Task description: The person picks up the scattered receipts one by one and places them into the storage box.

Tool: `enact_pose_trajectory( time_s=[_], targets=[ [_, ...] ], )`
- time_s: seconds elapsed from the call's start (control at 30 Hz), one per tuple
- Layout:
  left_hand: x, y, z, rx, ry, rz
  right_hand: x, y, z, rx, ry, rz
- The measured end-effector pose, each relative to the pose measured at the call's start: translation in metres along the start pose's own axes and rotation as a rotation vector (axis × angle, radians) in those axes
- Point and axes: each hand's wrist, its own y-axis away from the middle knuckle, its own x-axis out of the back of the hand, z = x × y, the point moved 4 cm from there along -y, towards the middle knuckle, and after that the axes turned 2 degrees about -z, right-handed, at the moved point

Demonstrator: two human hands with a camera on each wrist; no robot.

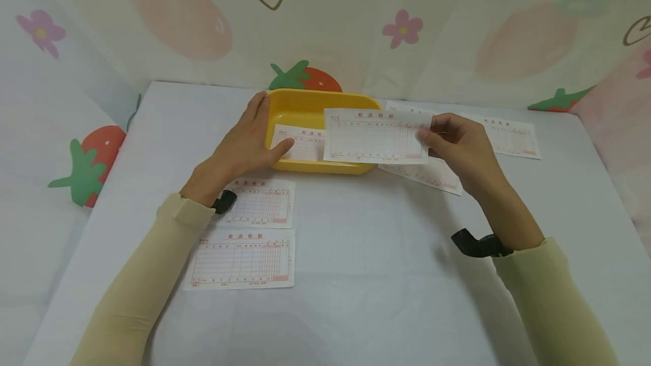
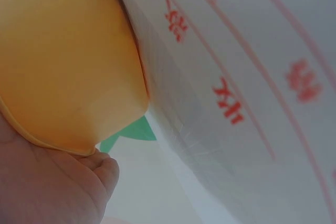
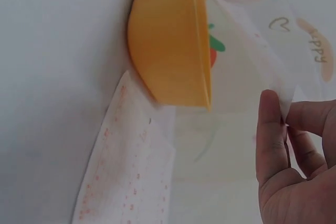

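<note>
My right hand (image 1: 460, 146) pinches the right end of a white receipt slip (image 1: 373, 137) with red print between thumb and fingers. The slip is held up over the right half of a yellow plastic tray (image 1: 325, 169), hiding part of it. At the tray's left end, my left hand (image 1: 236, 146) holds the rim, its thumb reaching over the inside and its fingers along the outside. Another receipt slip (image 1: 297, 143) lies in the tray. In the right wrist view, the held slip (image 3: 265, 51) appears nearly edge-on above the fingertips.
Two receipt slips lie in front of the tray on the left, one (image 1: 261, 205) behind the other (image 1: 239, 258). More slips lie right of the tray, one angled (image 1: 422, 175) and one farther right (image 1: 513, 137). A strawberry-print curtain (image 1: 325, 27) hangs behind the white table (image 1: 366, 275).
</note>
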Motion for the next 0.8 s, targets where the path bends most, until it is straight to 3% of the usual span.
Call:
enact_pose_trajectory(
  time_s=[0.4, 0.8],
  targets=[
    [0.001, 0.000, 0.001, 0.003, 0.001, 0.007, -0.027, -0.037, -0.018, -0.007, 0.066, -0.059],
    [0.002, 0.001, 0.002, -0.005, 0.012, 0.009, -0.053, -0.046, -0.015, 0.044, 0.125, -0.097]
  ],
)
